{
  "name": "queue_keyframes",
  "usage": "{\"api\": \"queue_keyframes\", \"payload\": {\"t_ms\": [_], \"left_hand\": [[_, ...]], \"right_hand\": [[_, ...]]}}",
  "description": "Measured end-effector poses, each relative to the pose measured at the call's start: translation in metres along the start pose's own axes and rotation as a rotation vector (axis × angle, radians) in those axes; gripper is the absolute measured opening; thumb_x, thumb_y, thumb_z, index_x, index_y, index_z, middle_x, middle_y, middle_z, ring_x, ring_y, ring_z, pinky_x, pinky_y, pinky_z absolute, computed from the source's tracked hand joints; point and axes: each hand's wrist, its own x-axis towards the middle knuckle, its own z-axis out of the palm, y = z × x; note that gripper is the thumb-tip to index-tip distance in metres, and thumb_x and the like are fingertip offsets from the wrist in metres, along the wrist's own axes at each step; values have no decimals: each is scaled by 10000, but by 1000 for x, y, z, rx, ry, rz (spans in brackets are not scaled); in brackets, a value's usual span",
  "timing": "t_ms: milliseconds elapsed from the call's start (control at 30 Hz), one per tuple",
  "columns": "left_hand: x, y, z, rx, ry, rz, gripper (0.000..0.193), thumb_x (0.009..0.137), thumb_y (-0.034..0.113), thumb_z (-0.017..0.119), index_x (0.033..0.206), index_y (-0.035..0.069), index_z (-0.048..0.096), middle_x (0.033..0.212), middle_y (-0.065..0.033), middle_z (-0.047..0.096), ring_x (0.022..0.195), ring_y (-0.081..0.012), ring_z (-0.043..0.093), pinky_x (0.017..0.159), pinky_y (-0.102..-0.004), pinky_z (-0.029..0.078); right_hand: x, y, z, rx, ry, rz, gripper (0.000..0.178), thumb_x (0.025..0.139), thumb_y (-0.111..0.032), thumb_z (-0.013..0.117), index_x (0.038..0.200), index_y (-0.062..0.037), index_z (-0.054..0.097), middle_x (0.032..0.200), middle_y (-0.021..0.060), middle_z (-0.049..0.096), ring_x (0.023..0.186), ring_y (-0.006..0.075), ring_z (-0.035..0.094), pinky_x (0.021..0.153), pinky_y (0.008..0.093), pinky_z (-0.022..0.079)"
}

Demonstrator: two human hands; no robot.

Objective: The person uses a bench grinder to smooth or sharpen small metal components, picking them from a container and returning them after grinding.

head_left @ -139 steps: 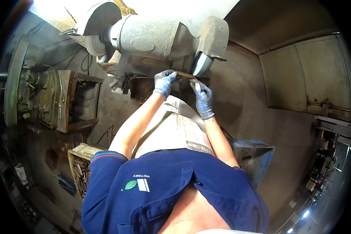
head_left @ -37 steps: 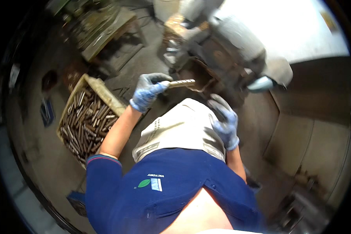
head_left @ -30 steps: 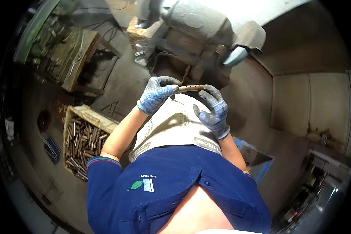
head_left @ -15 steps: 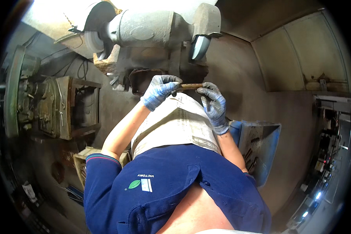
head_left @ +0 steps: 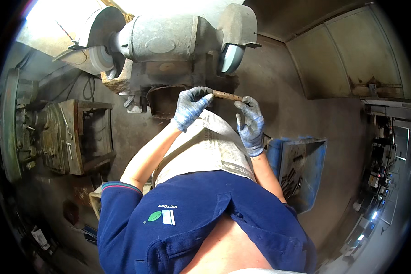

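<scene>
A short, narrow brown piece with a row of small dark holes (head_left: 227, 96) is held between my two hands, its right end slightly lower than its left. My left hand (head_left: 190, 108), in a blue and grey work glove, pinches the left end between thumb and fingers. At the other end, the gloved fingertips of my right hand (head_left: 251, 124) grip the piece. A sheet of newspaper (head_left: 205, 145) covers my lap below. Beyond my hands stands a grey bench grinder (head_left: 162, 39) with a pale wheel (head_left: 100, 58) at left and another wheel (head_left: 233, 58) at right.
To my right is a blue bin (head_left: 316, 176) with several dark narrow pieces inside. Close to my left side, a light crate (head_left: 95, 201) is partly hidden by my arm. A green machine (head_left: 50, 132) stands farther left. Metal panels (head_left: 347, 55) rise at the far right.
The brown piece has tilted, its right end dropping a little, and more of its length shows between my hands. The whole view has shifted slightly. Both hands keep their grip.
</scene>
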Motion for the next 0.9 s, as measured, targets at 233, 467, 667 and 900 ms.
{"api": "queue_keyframes", "payload": {"t_ms": [233,467,667,900], "left_hand": [[25,-31,6,-69,121,-11,179,857,64,612,1001,-42,613,841,-64,645,719,-104,606,659,-235,525],[50,-54,24,-252,231,-78,147,858,28,591,985,-43,612,884,-89,650,756,-136,627,703,-269,549],[69,-65,35,-340,244,-133,139,861,31,586,980,-37,613,890,-92,647,770,-165,638,717,-304,566],[77,-73,51,-268,296,-122,137,859,22,579,960,-54,630,841,-89,655,720,-145,626,681,-271,543]], "right_hand": [[9,36,11,171,-15,113,257,796,25,596,1044,-11,651,1118,118,567,1116,232,517,947,298,416],[18,81,17,190,10,145,264,815,40,581,1062,-23,651,1162,120,600,1155,234,517,963,311,418],[27,111,12,153,3,177,208,789,-7,647,995,-3,670,1062,127,646,1083,226,568,961,313,410],[31,129,5,367,-24,358,208,900,-53,529,1074,25,613,1083,107,611,985,196,597,921,317,465]]}}
